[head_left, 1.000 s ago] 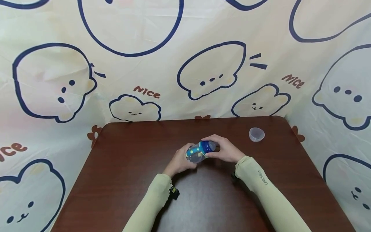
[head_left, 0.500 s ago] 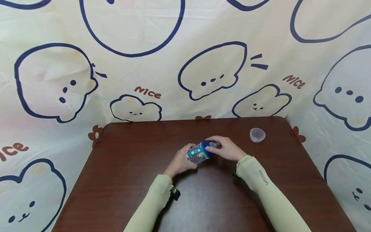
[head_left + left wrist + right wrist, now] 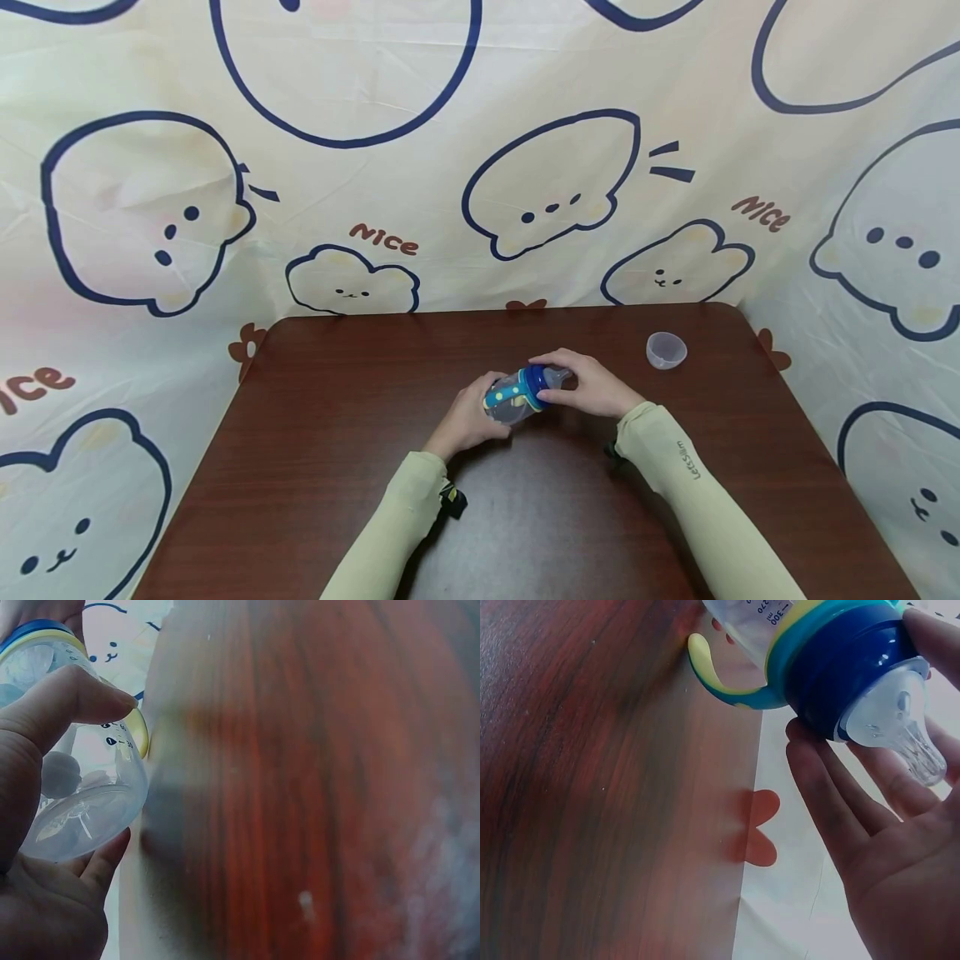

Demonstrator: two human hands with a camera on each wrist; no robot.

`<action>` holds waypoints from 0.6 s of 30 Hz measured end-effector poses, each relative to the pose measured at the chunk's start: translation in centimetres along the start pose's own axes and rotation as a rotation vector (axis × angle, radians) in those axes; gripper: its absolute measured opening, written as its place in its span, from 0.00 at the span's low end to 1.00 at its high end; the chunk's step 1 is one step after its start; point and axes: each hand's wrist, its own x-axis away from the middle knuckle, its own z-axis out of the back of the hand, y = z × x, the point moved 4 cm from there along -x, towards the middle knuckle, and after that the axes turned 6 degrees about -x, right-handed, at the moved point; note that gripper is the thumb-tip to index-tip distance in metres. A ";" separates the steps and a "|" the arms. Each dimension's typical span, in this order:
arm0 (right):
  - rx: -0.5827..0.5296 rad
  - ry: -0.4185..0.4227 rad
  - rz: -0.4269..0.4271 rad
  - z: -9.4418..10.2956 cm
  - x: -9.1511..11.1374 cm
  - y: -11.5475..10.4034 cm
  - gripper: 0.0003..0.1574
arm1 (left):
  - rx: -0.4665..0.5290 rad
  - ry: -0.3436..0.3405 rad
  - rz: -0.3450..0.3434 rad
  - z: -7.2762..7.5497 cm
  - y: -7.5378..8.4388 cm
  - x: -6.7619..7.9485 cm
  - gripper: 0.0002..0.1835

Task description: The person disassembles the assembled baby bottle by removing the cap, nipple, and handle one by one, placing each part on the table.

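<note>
A clear baby bottle (image 3: 504,410) with a turquoise, yellow-dotted handle lies tilted between both hands, over the table. My left hand (image 3: 467,418) grips its body near the base; in the left wrist view the thumb (image 3: 82,694) crosses the clear wall, which carries printed markings. At the other end, my right hand (image 3: 596,387) holds the dark blue collar (image 3: 847,667) between thumb and fingers. A clear teat (image 3: 900,720) sticks out of the collar towards the right palm. One curved yellow-and-turquoise handle (image 3: 735,694) shows in the right wrist view.
A translucent, bowl-shaped cup (image 3: 666,351) stands on the brown wooden table (image 3: 337,400) at the back right. A cloth (image 3: 420,192) printed with cartoon figures hangs behind the table and along its sides.
The right thumb and fingers have shifted round the blue collar, the thumb moving up across it and then back down. The left hand keeps its grip on the bottle; the cup stays put.
</note>
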 end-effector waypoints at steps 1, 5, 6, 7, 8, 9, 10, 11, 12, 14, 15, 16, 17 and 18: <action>-0.004 0.001 -0.004 0.0 0.0 0.0 0.39 | 0.001 0.001 0.000 0.0 0.0 0.0 0.46; -0.018 0.028 -0.020 0.1 0.1 0.3 0.39 | 0.000 0.008 -0.003 0.0 0.0 0.0 0.46; -0.022 0.038 -0.026 0.1 0.1 0.3 0.39 | -0.001 0.009 -0.004 0.0 0.1 0.0 0.46; -0.026 0.047 -0.032 0.1 0.2 0.3 0.38 | -0.002 0.011 -0.005 0.0 0.1 0.0 0.46; -0.030 0.054 -0.033 0.2 0.2 0.3 0.38 | -0.005 0.012 -0.006 0.0 0.1 0.0 0.46; -0.031 0.059 -0.036 0.1 0.3 0.4 0.38 | -0.007 0.012 -0.005 0.0 0.1 0.0 0.46; -0.032 0.062 -0.043 0.1 0.3 0.4 0.37 | -0.009 0.012 -0.003 0.0 0.1 0.0 0.46; -0.026 0.062 -0.045 0.1 0.3 0.4 0.36 | -0.009 0.011 -0.002 0.0 0.1 0.0 0.46; -0.016 0.061 -0.044 0.0 0.3 0.4 0.36 | -0.009 0.010 -0.003 0.0 0.1 0.0 0.46; 0.003 0.058 -0.037 -0.2 0.3 0.4 0.36 | -0.004 0.010 -0.002 0.1 0.0 0.0 0.46; 0.012 0.058 -0.040 -0.3 0.3 0.4 0.35 | -0.001 0.010 -0.001 0.1 0.0 0.0 0.46; 0.018 0.058 -0.039 -0.4 0.3 0.4 0.36 | 0.000 0.011 -0.003 0.1 0.0 0.0 0.46; 0.025 0.059 -0.037 -0.4 0.3 0.4 0.36 | 0.002 0.011 -0.005 0.1 0.1 0.0 0.46; 0.029 0.061 -0.037 -0.4 0.3 0.4 0.36 | 0.002 0.011 -0.006 0.1 0.1 0.0 0.46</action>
